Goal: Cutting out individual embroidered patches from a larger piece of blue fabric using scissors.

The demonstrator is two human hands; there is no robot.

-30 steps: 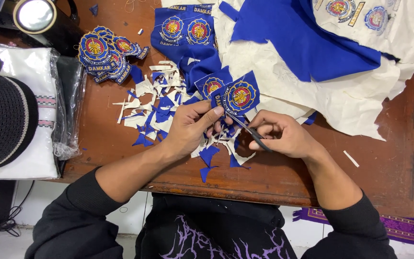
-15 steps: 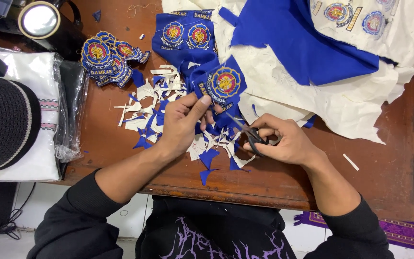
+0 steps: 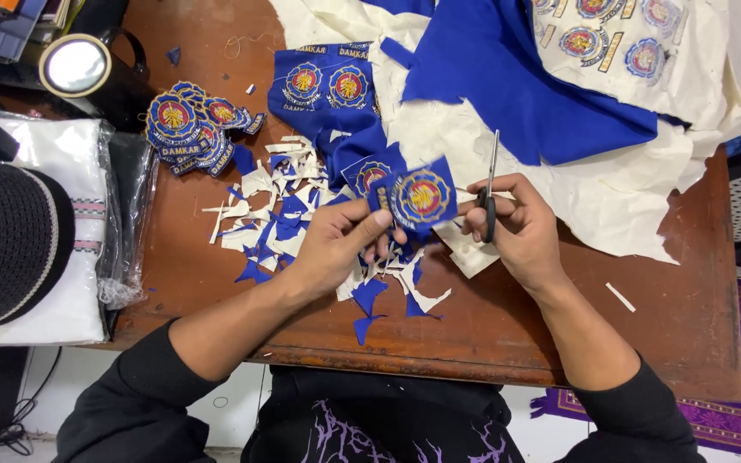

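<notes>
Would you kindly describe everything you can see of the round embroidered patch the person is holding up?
The round embroidered patch has a gold and red emblem at its centre, ringed in blue with a lighter rim, and sits on a roughly cut piece of blue fabric with angular corners. It looks like stitched cloth. It is held above the wooden table, face towards the camera, pinched at its lower left by the left hand. The right hand, holding small scissors blades-up, is just to its right.

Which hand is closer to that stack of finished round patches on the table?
Left. The left hand lies just to the right of and below the stack of patches, holding a blue patch. The right hand, gripping scissors, sits farther right.
</notes>
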